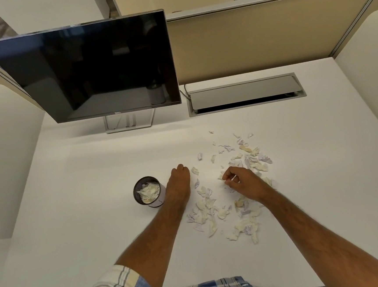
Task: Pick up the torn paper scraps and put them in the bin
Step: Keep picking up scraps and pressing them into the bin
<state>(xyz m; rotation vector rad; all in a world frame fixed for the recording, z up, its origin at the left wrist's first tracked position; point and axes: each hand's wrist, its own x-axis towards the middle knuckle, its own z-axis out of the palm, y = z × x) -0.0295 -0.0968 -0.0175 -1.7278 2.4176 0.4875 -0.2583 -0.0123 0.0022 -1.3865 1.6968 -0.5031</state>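
Note:
Several torn paper scraps (pixel 212 207), white and pale purple, lie scattered over the right half of the white desk (pixel 87 221). A small black mesh bin (pixel 147 192) stands left of them with scraps inside. My left hand (pixel 179 183) rests just right of the bin, fingers curled together and pointing away; nothing shows in it. My right hand (pixel 239 180) is in the middle of the scatter, its fingertips pinched on small paper scraps at the desk surface.
A dark monitor (pixel 90 69) on a stand sits at the back left. A grey cable hatch (pixel 245 93) is set into the desk at the back right. Beige partition panels (pixel 254 37) wall the desk behind and at both sides.

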